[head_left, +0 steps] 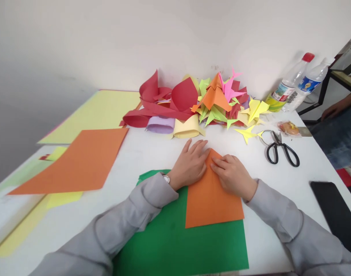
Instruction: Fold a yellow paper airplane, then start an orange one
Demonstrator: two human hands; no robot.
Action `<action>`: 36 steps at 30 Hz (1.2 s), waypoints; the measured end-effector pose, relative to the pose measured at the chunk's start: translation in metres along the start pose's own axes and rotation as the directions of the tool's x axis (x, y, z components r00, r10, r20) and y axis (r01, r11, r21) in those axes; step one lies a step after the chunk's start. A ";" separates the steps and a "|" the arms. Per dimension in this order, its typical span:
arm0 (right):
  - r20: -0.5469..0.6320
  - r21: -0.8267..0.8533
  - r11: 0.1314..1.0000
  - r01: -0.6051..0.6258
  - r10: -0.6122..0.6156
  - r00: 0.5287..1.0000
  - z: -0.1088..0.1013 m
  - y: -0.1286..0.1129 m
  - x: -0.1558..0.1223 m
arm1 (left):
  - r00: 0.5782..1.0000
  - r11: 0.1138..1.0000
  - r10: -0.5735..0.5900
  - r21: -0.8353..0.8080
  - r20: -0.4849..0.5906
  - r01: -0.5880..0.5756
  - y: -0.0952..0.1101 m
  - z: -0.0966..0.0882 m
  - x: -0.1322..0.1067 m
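An orange sheet of paper (214, 203) lies in front of me, its far end folded in to a point. Under its left and lower parts is a larger green sheet (175, 245). My left hand (189, 165) rests at the upper left edge of the orange paper, fingers stretched out and pointing away from me. On the folded upper part, my right hand (233, 174) has its fingers bent, with the fingertips on the paper near the middle crease. What lies beneath both palms is hidden.
Folded paper shapes (218, 99) are heaped by the wall beside curled red paper (175, 99). Black-handled scissors (280, 147), a black phone (333, 207) and two bottles (296, 84) are at right. Another orange sheet (80, 165) lies at left. A person (336, 130) is at the right edge.
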State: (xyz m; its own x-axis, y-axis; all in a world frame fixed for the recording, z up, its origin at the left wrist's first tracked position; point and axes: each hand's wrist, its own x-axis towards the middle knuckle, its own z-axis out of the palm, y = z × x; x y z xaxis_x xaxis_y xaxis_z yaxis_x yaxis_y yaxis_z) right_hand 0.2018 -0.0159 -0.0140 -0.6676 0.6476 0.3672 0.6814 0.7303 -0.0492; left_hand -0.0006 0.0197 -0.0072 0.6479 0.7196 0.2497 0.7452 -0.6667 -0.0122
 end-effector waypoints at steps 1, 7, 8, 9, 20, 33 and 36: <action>-0.002 -0.003 1.000 0.001 -0.001 1.000 0.000 0.000 0.000 | 1.000 1.000 0.010 0.000 0.007 -0.010 0.000 -0.001 0.000; 0.023 0.011 1.000 -0.010 0.010 1.000 0.000 0.000 0.001 | 0.998 0.998 0.064 0.027 0.019 -0.064 0.000 -0.002 0.003; 0.025 0.015 1.000 -0.012 0.012 1.000 -0.001 0.000 0.001 | 0.999 0.998 0.052 0.028 0.015 -0.052 0.001 -0.002 0.003; 0.024 0.017 1.000 -0.014 0.013 1.000 -0.001 0.000 0.001 | 0.999 0.999 0.037 0.027 0.015 -0.037 0.001 -0.001 0.003; 0.051 0.007 1.000 -0.022 0.022 0.998 -0.001 0.000 0.001 | 1.000 1.000 0.007 0.008 0.022 -0.007 0.000 -0.003 0.000; 0.045 -0.001 1.000 -0.026 0.026 0.999 -0.001 -0.001 0.001 | 0.999 0.999 -0.004 -0.034 0.036 0.006 -0.004 -0.003 -0.001; 0.041 -0.006 1.000 -0.024 0.024 0.999 0.000 -0.001 0.001 | 0.997 1.000 -0.010 -0.017 0.076 0.012 -0.005 -0.003 0.000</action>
State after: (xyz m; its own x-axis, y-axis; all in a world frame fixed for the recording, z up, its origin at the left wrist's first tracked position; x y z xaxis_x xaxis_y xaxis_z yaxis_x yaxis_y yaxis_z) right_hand 0.2005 -0.0164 -0.0136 -0.6627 0.6738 0.3270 0.6991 0.7131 -0.0526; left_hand -0.0048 0.0222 -0.0041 0.6502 0.7392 0.1755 0.7500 -0.6614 0.0071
